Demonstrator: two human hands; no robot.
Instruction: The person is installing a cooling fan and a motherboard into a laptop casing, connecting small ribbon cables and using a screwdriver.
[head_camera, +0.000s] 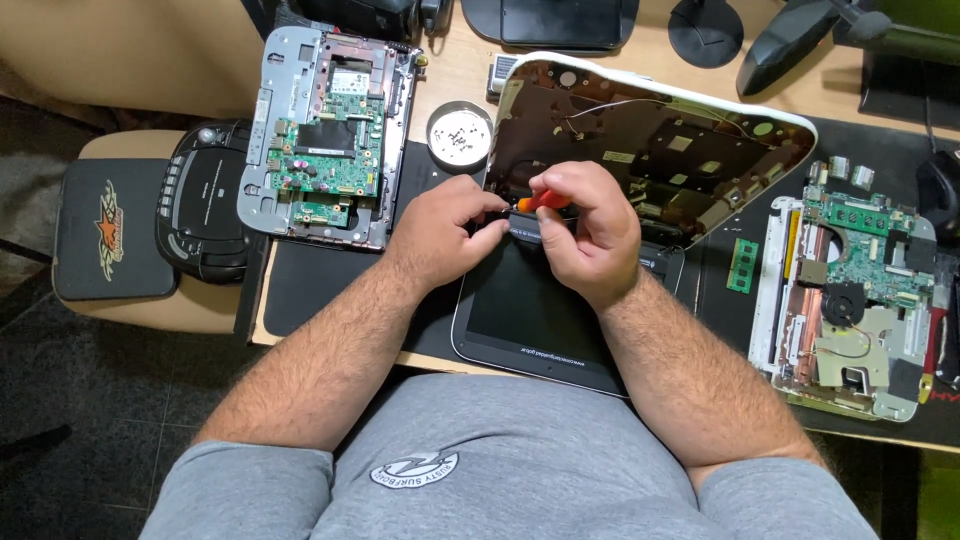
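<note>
Two hands meet mid-scene: right hand (590, 235) clamped on an orange-handled screwdriver (545, 201), left hand (447, 222) pinching the black laptop hinge (528, 229).

View: one head-worn camera, looking steeply down.
Position: above the seated person's chest, close over the hands.
Facing: forward across the desk (450, 75) edge.
Coverage: forearms centre, lap at bottom, floor at left.
</note>
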